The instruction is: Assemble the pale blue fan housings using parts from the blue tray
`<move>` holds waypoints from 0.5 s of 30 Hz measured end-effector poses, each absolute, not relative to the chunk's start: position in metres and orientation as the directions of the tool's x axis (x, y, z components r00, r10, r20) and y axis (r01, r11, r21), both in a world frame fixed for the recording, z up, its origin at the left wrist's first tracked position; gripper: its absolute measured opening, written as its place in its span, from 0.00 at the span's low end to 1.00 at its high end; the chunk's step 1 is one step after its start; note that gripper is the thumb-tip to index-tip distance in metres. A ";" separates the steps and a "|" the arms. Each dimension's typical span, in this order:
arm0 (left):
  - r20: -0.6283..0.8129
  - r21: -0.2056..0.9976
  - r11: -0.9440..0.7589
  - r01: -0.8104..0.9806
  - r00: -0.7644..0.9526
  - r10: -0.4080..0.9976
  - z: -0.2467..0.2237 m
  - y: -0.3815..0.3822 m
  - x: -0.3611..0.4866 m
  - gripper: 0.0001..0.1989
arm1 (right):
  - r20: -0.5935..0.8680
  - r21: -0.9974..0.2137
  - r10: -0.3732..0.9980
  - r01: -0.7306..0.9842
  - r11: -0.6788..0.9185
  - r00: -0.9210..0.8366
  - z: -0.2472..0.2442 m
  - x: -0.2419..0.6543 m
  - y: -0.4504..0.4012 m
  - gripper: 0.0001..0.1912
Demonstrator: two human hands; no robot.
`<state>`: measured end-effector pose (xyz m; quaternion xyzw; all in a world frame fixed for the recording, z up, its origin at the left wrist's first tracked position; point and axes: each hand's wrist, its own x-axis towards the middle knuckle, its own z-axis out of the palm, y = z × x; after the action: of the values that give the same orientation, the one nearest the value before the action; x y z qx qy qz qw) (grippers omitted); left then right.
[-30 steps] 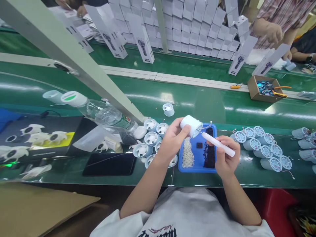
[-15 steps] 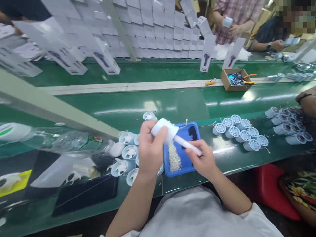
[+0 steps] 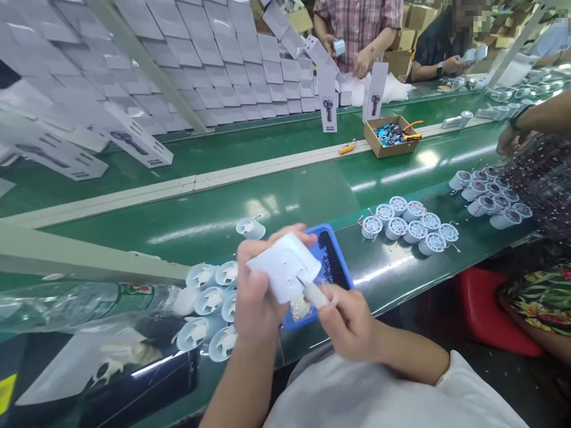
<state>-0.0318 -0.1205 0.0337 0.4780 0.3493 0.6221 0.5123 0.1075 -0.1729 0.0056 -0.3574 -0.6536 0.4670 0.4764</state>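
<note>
My left hand (image 3: 259, 285) is closed around a white plastic housing (image 3: 285, 267), holding it up with a flat face with small dark holes turned toward me. Pinched in my right hand (image 3: 350, 321) is a white-handled tool (image 3: 314, 295). Its thin dark tip points at the flat face; whether it touches I cannot tell. Beneath my hands lies a blue tray (image 3: 345, 270), partly hidden, with small black parts (image 3: 328, 255) and small whitish pieces (image 3: 300, 308). Left of my left hand stand several pale-blue cups with white fan blades (image 3: 209, 300). One more fan cup (image 3: 250, 228) sits beyond.
Several round motor housings with wires (image 3: 417, 230) stand to the right. A cardboard box (image 3: 379, 145) of small parts and an orange-handled tool (image 3: 347, 148) lie farther back. A plastic bottle (image 3: 147, 300) is at left. Co-workers (image 3: 357, 30) work across the bench and at right.
The white housing has turned so its flat face is toward me. My right hand has drawn in, bringing the tool's tip to that face. The view has shifted right.
</note>
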 end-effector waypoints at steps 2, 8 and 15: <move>0.200 0.934 -0.189 -0.302 0.004 0.980 0.036 -0.098 -0.040 0.26 | 0.186 -0.981 0.947 0.010 0.196 -0.262 -0.006 0.121 -0.164 0.26; 0.116 0.870 -0.284 0.402 0.393 0.912 0.013 -0.059 -0.008 0.22 | 0.071 -0.963 0.985 -0.246 0.109 0.160 -0.021 0.168 -0.164 0.25; 0.068 0.304 -0.777 0.551 0.801 0.595 -0.009 -0.076 0.088 0.18 | 0.148 -0.955 0.941 -0.205 0.216 0.303 -0.009 0.197 -0.176 0.19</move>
<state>0.0885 -0.0763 -0.0088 0.9391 0.3052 0.0803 0.1359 0.1967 -0.1757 -0.0086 -0.4552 -0.4043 0.4300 0.6667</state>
